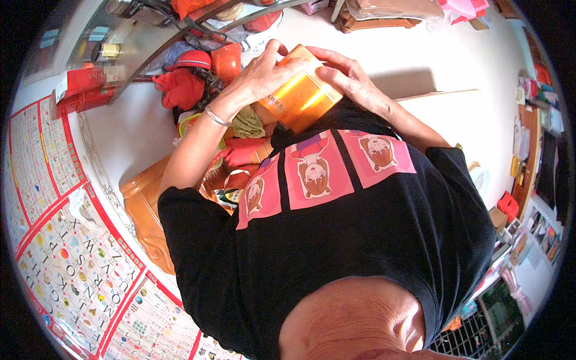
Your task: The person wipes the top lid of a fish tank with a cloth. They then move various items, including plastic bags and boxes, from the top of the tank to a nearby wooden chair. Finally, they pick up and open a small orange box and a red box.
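Observation:
A shiny golden-orange box [302,95] with dark lettering is held tilted in front of my chest. My left hand [275,69], with a silver bangle [218,117] at the wrist, lies along its upper left side, fingers reaching over the far end. On the other side, my right hand [346,78] grips the far right corner, the thumb on the near face and a finger over the edge. Glare and my fingers partly hide the far end, so I cannot tell whether the box is open.
To the left are red caps [191,60], an orange bag [226,63] and a crumpled olive cloth [249,122]. A carved wooden furniture piece [146,211] stands by my left elbow, near alphabet charts [76,265]. Beyond my hands, a wooden stool [378,22] stands on the pale floor [396,54].

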`<state>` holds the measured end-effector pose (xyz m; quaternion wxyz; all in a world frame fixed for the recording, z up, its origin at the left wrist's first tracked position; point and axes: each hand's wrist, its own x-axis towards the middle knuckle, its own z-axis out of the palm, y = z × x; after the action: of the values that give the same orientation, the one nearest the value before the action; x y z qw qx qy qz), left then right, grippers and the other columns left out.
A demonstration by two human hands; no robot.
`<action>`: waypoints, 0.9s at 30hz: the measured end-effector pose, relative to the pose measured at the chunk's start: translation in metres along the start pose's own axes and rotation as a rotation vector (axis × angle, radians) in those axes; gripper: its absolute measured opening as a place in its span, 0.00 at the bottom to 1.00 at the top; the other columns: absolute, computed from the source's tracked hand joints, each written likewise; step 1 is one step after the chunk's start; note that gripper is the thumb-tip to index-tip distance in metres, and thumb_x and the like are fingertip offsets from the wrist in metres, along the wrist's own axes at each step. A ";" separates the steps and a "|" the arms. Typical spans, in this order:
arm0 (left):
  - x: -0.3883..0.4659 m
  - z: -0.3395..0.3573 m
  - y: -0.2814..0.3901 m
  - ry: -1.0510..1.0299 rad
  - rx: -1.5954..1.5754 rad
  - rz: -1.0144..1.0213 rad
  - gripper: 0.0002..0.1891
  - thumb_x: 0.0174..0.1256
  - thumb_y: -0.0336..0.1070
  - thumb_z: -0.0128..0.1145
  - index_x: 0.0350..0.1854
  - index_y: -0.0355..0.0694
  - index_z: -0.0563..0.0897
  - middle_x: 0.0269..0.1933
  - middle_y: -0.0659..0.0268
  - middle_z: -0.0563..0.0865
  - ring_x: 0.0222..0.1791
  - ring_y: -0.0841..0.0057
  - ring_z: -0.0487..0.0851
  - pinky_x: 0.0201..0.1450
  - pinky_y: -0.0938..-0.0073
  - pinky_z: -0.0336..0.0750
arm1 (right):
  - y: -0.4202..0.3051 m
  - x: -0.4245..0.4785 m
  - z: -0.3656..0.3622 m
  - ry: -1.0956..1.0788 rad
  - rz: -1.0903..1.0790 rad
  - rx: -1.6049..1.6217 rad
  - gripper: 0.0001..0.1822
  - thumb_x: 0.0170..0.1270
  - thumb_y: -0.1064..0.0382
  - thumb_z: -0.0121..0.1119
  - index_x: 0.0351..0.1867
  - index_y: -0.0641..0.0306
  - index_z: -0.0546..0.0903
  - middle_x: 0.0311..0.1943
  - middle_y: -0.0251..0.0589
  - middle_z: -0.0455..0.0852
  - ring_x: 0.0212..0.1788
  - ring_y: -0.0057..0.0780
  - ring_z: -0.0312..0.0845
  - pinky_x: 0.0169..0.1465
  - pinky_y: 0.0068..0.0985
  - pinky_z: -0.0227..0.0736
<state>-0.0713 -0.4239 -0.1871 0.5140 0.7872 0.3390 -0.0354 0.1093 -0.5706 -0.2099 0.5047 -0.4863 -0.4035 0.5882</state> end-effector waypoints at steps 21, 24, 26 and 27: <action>0.016 -0.008 -0.006 0.088 0.043 0.122 0.35 0.68 0.62 0.50 0.59 0.31 0.67 0.53 0.41 0.81 0.55 0.56 0.82 0.56 0.64 0.75 | 0.002 0.035 -0.018 -0.129 -0.005 -0.041 0.33 0.68 0.59 0.60 0.73 0.59 0.64 0.65 0.40 0.74 0.67 0.28 0.68 0.71 0.29 0.62; 0.021 -0.007 -0.011 0.085 0.016 0.145 0.34 0.69 0.62 0.49 0.59 0.32 0.67 0.53 0.41 0.81 0.56 0.55 0.82 0.56 0.64 0.74 | 0.009 0.038 -0.021 -0.123 -0.025 -0.060 0.34 0.67 0.59 0.60 0.73 0.59 0.64 0.66 0.40 0.72 0.67 0.29 0.68 0.71 0.29 0.62; 0.027 -0.005 -0.016 0.076 0.003 0.125 0.30 0.70 0.57 0.51 0.61 0.33 0.68 0.56 0.48 0.79 0.58 0.62 0.79 0.60 0.67 0.72 | 0.009 0.037 -0.022 -0.110 -0.060 -0.069 0.36 0.65 0.57 0.61 0.73 0.60 0.63 0.64 0.42 0.74 0.64 0.31 0.71 0.68 0.31 0.66; 0.026 -0.006 -0.017 0.082 -0.003 0.110 0.29 0.71 0.54 0.52 0.62 0.34 0.69 0.58 0.51 0.79 0.59 0.66 0.78 0.61 0.68 0.71 | 0.008 0.039 -0.019 -0.115 -0.080 -0.074 0.36 0.64 0.56 0.62 0.73 0.60 0.63 0.63 0.42 0.74 0.62 0.32 0.72 0.66 0.32 0.68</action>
<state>-0.0630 -0.4018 -0.2082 0.5020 0.8046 0.3162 0.0257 0.1259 -0.5335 -0.2278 0.4854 -0.4534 -0.4726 0.5791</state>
